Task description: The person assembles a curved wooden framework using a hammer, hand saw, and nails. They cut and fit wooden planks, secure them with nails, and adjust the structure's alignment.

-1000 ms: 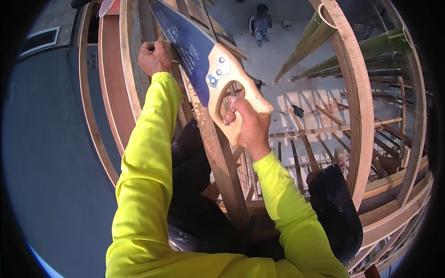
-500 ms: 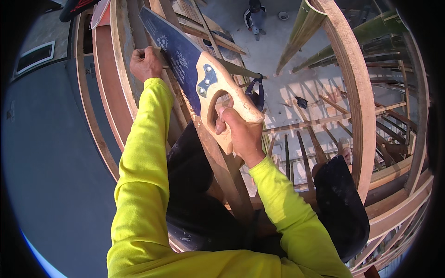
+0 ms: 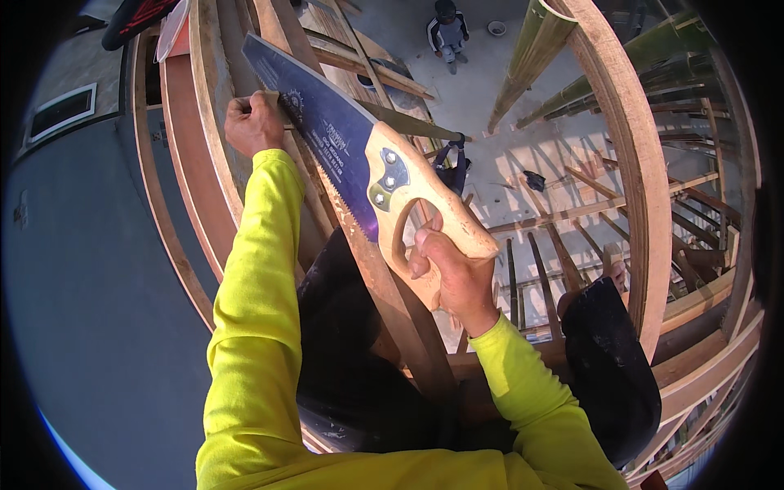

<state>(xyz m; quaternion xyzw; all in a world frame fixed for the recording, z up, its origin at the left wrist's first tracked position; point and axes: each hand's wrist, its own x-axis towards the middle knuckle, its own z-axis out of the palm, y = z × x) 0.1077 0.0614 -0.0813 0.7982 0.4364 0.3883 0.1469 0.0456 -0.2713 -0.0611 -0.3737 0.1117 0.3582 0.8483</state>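
Note:
My right hand [image 3: 457, 278] is wrapped round the pale wooden handle of a handsaw [image 3: 327, 126]. The dark blue blade slants away up and to the left, its toothed edge facing down-left. Close to the blade, my left hand [image 3: 255, 124] is closed, pinching a small piece of wood [image 3: 273, 97] that mostly hides behind the fingers. Below the saw, a wooden beam [image 3: 377, 273] runs toward me between my legs, with pale sawdust on its upper part. Where exactly the teeth meet the wood I cannot tell.
Long timbers [image 3: 196, 155] run along the left beside a grey wall [image 3: 106, 269]. A curved-looking timber [image 3: 633, 163] and green bamboo poles [image 3: 531, 57] stand on the right. Far below on the concrete floor are a person [image 3: 447, 37] and another person [image 3: 452, 163] partly hidden by the saw.
My right hand has drawn the saw back toward me, down and to the right. My left hand keeps its grip and has barely shifted.

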